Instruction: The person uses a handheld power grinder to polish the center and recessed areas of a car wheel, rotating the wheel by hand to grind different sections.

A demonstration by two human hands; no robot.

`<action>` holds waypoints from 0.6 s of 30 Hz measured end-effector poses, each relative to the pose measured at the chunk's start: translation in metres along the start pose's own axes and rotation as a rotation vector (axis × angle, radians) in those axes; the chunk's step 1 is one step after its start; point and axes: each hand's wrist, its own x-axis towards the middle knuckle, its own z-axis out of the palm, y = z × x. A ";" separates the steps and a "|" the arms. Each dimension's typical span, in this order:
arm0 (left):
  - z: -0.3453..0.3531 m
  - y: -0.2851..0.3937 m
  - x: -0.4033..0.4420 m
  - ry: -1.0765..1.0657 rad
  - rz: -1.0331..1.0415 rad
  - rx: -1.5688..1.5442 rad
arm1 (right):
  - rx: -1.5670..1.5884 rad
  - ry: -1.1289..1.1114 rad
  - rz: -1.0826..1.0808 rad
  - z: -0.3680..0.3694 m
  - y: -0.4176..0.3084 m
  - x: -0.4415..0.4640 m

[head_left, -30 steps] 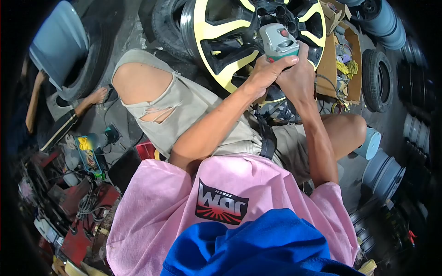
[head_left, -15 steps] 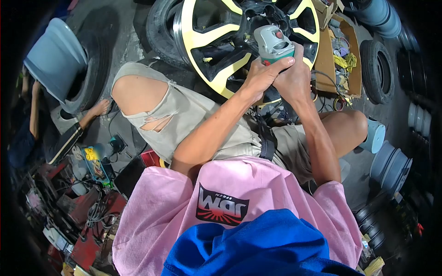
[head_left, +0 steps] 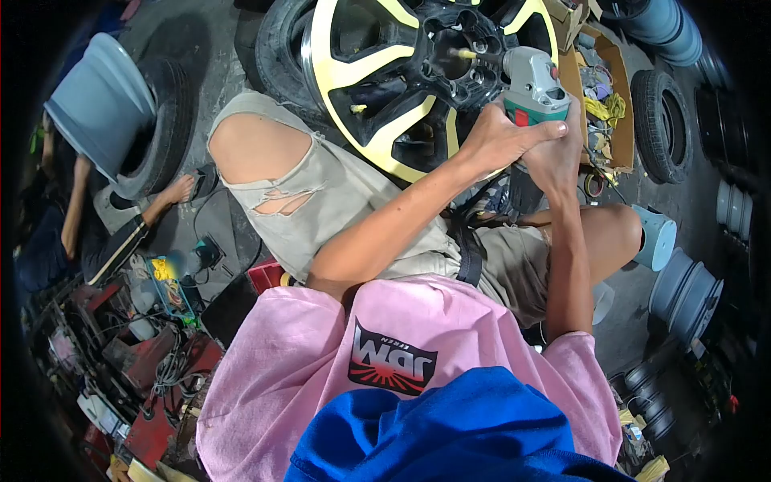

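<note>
Both hands are wrapped round a grey-and-green die grinder (head_left: 533, 76). My left hand (head_left: 503, 138) grips its near left side, thumb laid across toward the right. On the right side, my right hand (head_left: 556, 153) closes round the body, its fingers partly hidden. From the tool's head a thin shaft with a pale yellowish bit points left, over the hub of a black alloy wheel (head_left: 365, 66) with yellow spoke faces. Whether the bit touches the hub I cannot tell. The wheel leans tilted in front of my legs, with a tyre (head_left: 277, 76) behind its left side.
A cardboard box (head_left: 620, 145) of cables and parts stands right of the wheel, beside another tyre (head_left: 660, 124). Light-blue rims (head_left: 683, 293) lie at right. At left, another person's hand (head_left: 82, 167) is near a blue-grey rim (head_left: 100, 108). Red equipment (head_left: 152, 426) and cables lie lower left.
Both hands and the die grinder have moved right and slightly down. The tool has turned, and its shaft and yellowish bit now show over the hub. The wheel has hardly shifted.
</note>
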 end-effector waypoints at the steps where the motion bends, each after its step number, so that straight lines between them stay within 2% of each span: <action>1: -0.001 -0.001 0.002 0.007 0.020 0.028 | -0.032 -0.006 0.006 0.001 -0.001 0.003; 7: -0.018 0.020 0.012 0.026 0.046 0.024 | -0.028 -0.007 -0.027 0.018 -0.016 0.026; 11: -0.034 0.019 0.023 0.059 0.031 -0.053 | -0.085 -0.040 0.000 0.032 -0.022 0.041; 18: -0.056 0.014 0.030 0.105 -0.004 -0.161 | -0.234 -0.104 -0.072 0.057 -0.018 0.057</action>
